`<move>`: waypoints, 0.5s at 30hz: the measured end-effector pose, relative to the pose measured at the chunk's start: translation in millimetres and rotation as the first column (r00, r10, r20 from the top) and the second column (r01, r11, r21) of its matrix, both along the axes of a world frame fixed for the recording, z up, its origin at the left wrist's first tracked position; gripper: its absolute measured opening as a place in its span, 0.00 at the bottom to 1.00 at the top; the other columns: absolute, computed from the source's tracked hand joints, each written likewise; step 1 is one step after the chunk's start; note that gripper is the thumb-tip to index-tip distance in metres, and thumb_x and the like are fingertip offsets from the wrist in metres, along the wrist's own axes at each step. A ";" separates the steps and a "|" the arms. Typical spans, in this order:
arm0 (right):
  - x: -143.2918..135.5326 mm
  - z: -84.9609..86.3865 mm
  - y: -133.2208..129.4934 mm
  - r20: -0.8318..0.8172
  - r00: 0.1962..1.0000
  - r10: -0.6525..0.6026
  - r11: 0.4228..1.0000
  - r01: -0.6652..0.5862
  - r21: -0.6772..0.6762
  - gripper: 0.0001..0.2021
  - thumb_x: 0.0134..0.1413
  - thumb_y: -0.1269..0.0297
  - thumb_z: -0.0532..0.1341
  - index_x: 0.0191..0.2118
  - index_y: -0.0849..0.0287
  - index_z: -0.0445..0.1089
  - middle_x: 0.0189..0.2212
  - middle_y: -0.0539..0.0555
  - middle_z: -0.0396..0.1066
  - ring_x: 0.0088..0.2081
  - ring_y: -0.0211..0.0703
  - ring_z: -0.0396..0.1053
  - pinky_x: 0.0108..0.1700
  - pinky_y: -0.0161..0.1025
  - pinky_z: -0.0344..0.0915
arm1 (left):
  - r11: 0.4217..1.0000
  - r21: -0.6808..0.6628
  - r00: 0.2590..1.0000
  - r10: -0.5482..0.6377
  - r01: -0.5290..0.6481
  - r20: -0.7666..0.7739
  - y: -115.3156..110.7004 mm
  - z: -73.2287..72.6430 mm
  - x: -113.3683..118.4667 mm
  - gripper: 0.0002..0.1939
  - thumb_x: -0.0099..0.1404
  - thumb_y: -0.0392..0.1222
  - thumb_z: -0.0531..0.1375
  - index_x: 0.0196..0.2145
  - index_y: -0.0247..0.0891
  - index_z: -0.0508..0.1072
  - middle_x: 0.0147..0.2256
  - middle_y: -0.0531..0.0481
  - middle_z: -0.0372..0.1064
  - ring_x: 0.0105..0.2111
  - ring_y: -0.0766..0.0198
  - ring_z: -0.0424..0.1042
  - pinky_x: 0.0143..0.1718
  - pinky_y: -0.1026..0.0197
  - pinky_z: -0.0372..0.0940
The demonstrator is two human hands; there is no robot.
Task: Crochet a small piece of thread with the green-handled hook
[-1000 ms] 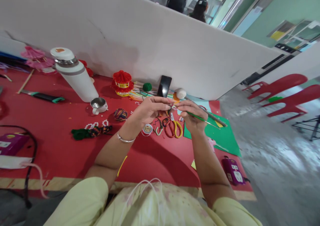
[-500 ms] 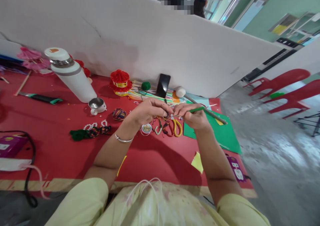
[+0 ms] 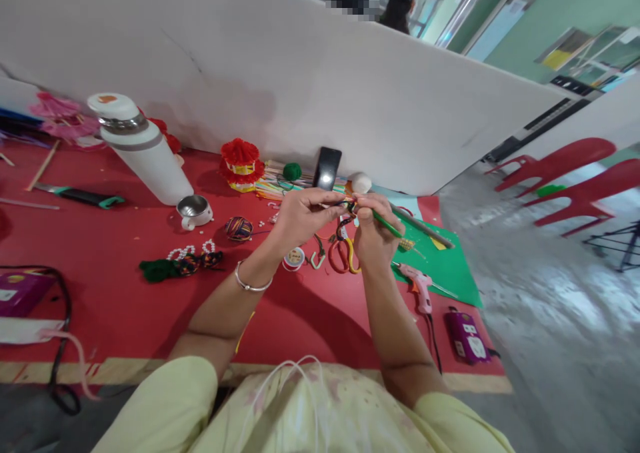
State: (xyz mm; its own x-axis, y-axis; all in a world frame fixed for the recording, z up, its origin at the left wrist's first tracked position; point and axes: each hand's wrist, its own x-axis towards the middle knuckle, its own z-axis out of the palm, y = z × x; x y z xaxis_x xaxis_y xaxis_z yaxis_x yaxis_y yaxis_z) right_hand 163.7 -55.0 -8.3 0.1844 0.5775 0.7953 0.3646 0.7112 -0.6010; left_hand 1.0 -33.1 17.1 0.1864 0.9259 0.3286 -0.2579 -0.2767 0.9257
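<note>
My left hand pinches a small piece of dark multicoloured yarn work in front of the phone. Held in my right hand is a green-handled tool, probably a crochet hook, its tip hidden at the yarn. The two hands meet at their fingertips. Below them lie scissors with red and yellow handles, a spool and a pale green hook-shaped piece. A ball of multicoloured yarn rests left of my left hand.
Leftward stand a white bottle and a metal cup. A phone leans on the white partition. At the right are a pink glue gun, a green sheet and a purple box.
My right hand and forearm have moved left and turned, uncovering the glue gun and more of the purple box. The green-handled tool now slopes down to the right. My left hand has risen slightly.
</note>
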 end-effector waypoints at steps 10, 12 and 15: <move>5.1 2.8 -1.1 -0.166 0.967 0.195 0.970 -0.215 -0.113 0.05 0.62 0.54 0.72 0.41 0.45 0.85 0.39 0.50 0.83 0.44 0.46 0.79 0.53 0.47 0.76 | 0.997 -0.050 0.998 -0.054 0.056 0.037 -0.5 -1.6 -4.5 0.17 0.56 0.42 0.75 0.44 0.38 0.88 0.38 0.45 0.85 0.38 0.58 0.82 0.43 0.56 0.76; 4.4 5.5 -5.0 -0.040 0.990 0.136 0.988 -0.139 -0.067 0.04 0.63 0.57 0.71 0.43 0.42 0.85 0.40 0.50 0.83 0.44 0.47 0.79 0.54 0.49 0.76 | 1.000 -0.028 0.999 0.008 -0.006 0.039 -2.3 -2.6 -0.8 0.16 0.56 0.43 0.75 0.43 0.38 0.88 0.36 0.46 0.85 0.37 0.58 0.82 0.43 0.57 0.76; 0.4 4.6 -7.0 0.142 0.987 -0.080 0.992 0.064 0.112 0.10 0.62 0.61 0.72 0.48 0.37 0.84 0.45 0.48 0.84 0.47 0.49 0.79 0.57 0.53 0.75 | 0.992 -0.007 0.992 0.127 -0.127 0.023 -4.1 -5.6 5.9 0.16 0.57 0.39 0.73 0.44 0.40 0.88 0.37 0.48 0.85 0.37 0.60 0.81 0.42 0.59 0.75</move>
